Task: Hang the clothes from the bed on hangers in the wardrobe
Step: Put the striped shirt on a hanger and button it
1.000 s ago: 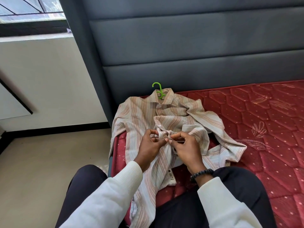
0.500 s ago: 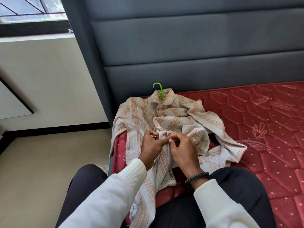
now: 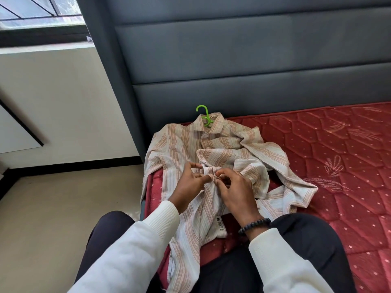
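The bed [image 3: 317, 157] has a red quilted mattress set against a dark grey padded headboard [image 3: 232, 60]. A striped shirt [image 3: 179, 149] lies spread on the mattress at its left corner by the headboard, its lower part draping over the left edge. A green hanger [image 3: 204, 115] sits in the collar, its hook toward the headboard.

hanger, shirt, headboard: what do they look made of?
Hanger: likely plastic; bright green, smooth, moulded hook.
Shirt: thin woven fabric, probably cotton or a blend; striped, creases softly.
Headboard: padded grey upholstery, possibly faux leather; matte sheen, horizontal seams.
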A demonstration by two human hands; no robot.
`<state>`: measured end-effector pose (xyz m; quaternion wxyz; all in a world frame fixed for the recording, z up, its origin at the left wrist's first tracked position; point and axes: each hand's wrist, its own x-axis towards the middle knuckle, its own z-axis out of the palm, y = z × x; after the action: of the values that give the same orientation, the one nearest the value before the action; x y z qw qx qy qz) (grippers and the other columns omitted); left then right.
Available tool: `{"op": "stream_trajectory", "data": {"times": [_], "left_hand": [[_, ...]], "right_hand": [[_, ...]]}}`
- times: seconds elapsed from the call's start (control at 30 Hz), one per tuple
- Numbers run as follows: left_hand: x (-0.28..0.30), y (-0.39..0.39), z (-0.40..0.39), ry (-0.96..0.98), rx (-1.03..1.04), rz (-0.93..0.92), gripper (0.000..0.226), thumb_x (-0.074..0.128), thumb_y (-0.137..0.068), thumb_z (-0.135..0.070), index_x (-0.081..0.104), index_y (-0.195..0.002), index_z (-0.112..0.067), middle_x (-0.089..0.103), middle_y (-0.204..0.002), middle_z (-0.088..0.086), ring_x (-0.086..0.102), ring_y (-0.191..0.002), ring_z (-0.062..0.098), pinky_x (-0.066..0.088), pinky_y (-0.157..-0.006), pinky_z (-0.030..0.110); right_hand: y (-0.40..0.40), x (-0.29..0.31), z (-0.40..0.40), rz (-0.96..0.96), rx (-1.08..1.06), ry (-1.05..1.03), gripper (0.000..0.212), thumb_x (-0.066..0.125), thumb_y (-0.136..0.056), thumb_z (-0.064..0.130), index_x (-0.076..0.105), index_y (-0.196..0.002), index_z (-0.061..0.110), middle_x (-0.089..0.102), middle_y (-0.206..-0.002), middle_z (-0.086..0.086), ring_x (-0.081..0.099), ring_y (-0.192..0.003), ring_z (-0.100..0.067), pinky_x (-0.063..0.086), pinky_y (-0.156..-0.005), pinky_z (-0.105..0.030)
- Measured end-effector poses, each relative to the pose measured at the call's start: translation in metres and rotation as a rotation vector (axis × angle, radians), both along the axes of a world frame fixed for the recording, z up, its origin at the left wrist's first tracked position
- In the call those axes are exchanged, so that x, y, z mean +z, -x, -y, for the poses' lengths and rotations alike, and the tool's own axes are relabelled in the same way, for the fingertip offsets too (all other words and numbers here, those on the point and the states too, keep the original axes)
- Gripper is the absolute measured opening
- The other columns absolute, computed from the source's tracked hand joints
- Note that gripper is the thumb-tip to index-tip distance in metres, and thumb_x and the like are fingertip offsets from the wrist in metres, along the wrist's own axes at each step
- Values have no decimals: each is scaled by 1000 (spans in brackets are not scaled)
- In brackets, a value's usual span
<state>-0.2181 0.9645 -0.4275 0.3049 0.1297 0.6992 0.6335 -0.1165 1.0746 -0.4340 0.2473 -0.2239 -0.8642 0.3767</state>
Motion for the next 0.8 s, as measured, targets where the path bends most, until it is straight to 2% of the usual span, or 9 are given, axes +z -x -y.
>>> {"op": "stream_trajectory", "data": {"times": [0.1, 0.13, 0.2, 0.27, 0.37, 0.47, 0.57, 0.73, 0.8], "left_hand": [[6, -2, 5, 71, -60, -423, 67, 67, -89, -6, 33, -138, -37, 62, -76, -1, 62, -65, 11, 54, -65, 28], [8, -3, 6, 133, -123, -565, 67, 65, -90, -9, 35, -140, -41, 61, -76, -3, 61, -63, 11, 55, -66, 30], [12, -2, 3, 320, -265, -759, 48, 62, -92, -21, 49, -134, -40, 66, -88, -6, 63, -72, 12, 57, -75, 34], [14, 0, 2, 472, -323, -849, 30, 57, -95, -32, 57, -125, -32, 71, -103, -4, 65, -88, 15, 55, -82, 36], [11, 0, 0, 571, -364, -1028, 18, 49, -100, -38, 54, -107, -22, 69, -92, -1, 64, -81, 21, 54, -72, 38], [10, -6, -2, 491, -398, -1054, 15, 45, -103, -34, 41, -91, -26, 59, -77, -3, 55, -67, 21, 44, -61, 34], [17, -5, -3, 451, -400, -1024, 16, 46, -103, -28, 42, -88, -26, 59, -75, 0, 54, -65, 21, 43, -59, 35], [26, -1, -7, 502, -292, -1074, 14, 42, -103, -32, 51, -99, -23, 66, -88, 0, 59, -78, 22, 47, -68, 37], [26, 6, -8, 497, -184, -1042, 14, 42, -104, -28, 53, -105, -21, 66, -92, 1, 60, -81, 23, 49, -72, 37]], "right_hand": [[1, -1, -2, -9, 7, -48, 15, 70, -91, 15, 73, -104, 23, 71, -97, 6, 65, -90, -8, 52, -81, -18], [1, -2, -3, -13, 7, -62, 17, 70, -91, 15, 73, -106, 23, 70, -99, 5, 64, -92, -8, 51, -82, -16], [1, -2, -3, -15, 9, -82, 18, 68, -93, 14, 74, -108, 22, 69, -102, 3, 64, -93, -9, 46, -81, -9], [0, -1, -1, -14, 11, -104, 17, 66, -94, 13, 74, -107, 22, 66, -100, 1, 63, -90, -9, 44, -78, -7], [-2, 1, 0, -9, -15, -133, 15, 65, -94, 9, 73, -101, 18, 61, -95, 3, 60, -85, -10, 45, -75, -11], [0, 2, 1, -16, -51, -130, 12, 61, -95, 7, 67, -97, 16, 58, -94, 5, 58, -82, -10, 51, -72, -19], [0, 4, 2, -31, -99, -151, 7, 61, -93, 11, 59, -92, 17, 55, -93, 4, 56, -79, -12, 53, -68, -29], [6, 8, -3, -6, -124, -109, 13, 65, -90, 20, 52, -91, 20, 54, -90, 5, 53, -78, -11, 43, -63, -23], [8, 6, -10, 69, -93, -45, 14, 65, -89, 18, 54, -96, 22, 62, -90, 5, 59, -83, -15, 48, -67, -30]]}}
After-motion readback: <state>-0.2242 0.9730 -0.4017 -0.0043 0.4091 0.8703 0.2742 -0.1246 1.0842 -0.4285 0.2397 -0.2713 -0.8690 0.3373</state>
